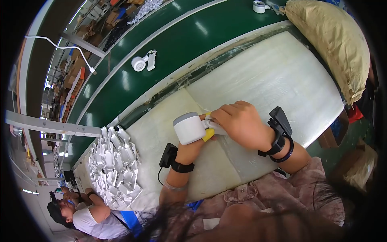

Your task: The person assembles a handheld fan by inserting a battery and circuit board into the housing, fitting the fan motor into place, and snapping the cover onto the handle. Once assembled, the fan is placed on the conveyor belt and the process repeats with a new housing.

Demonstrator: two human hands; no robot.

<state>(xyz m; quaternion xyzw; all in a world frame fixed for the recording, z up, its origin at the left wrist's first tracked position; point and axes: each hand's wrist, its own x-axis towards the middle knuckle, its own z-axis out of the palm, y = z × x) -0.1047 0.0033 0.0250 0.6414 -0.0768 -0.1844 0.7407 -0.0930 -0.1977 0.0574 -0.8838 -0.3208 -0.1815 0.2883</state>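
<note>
A white cylindrical housing (190, 130) with a grey rim lies in front of my body, a narrow white neck reaching out from its right side. My left hand (192, 149) grips it from beneath, with most of its fingers hidden behind the housing. Bent over the neck, my right hand (242, 123) has its thumb and fingers closed on the white part there. Bright yellow pieces (209, 134) show beside the neck at my left fingers; whether they are finger covers cannot be told. Both wrists wear black straps with small black boxes.
A heap of white plastic parts (115, 165) lies left on the pale table mat (266, 84). Beyond it, a green conveyor (117, 90) carries a similar white housing (139, 63) and another (259, 7). A tan sack (330, 44) bulges at far right. A co-worker (86, 218) works at lower left.
</note>
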